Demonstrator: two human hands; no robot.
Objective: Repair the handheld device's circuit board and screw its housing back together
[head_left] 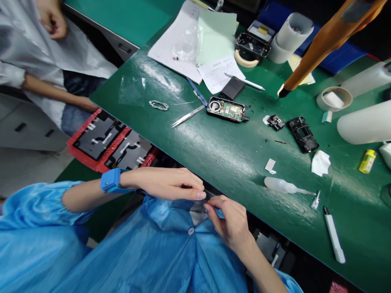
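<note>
While both hands meet in front of the blue garment (165, 252), at the near edge of the green bench (183, 142), the opened device (226, 109) lies on the bench just past 12 o'clock from them. Its long axis runs from about half past nine to half past three, with a dark stub at the latter end; the circuit board side faces up. The tweezers (189, 116), beside its left end, aim their points toward 8 o'clock.

The left hand (171, 184) has its fingers bent together and its thumb stretched toward 3 o'clock, a gap showing between thumb and forefinger. The right hand (230, 219) brings thumb and forefinger together near that thumb. Whether either pinches something I cannot tell: the fingers mask the spot, and anything there is too small to make out.

From the hands, a black shell (303, 134) lies toward 2 o'clock and a dropper bottle (279, 185) nearly at 3. The orange tool (320, 49), cut off above, points between 7 and 8 o'clock. Toward 10 o'clock, the frame's edge crops a co-worker (73, 53), and the bench hides part of a red-edged tray (100, 165).
</note>
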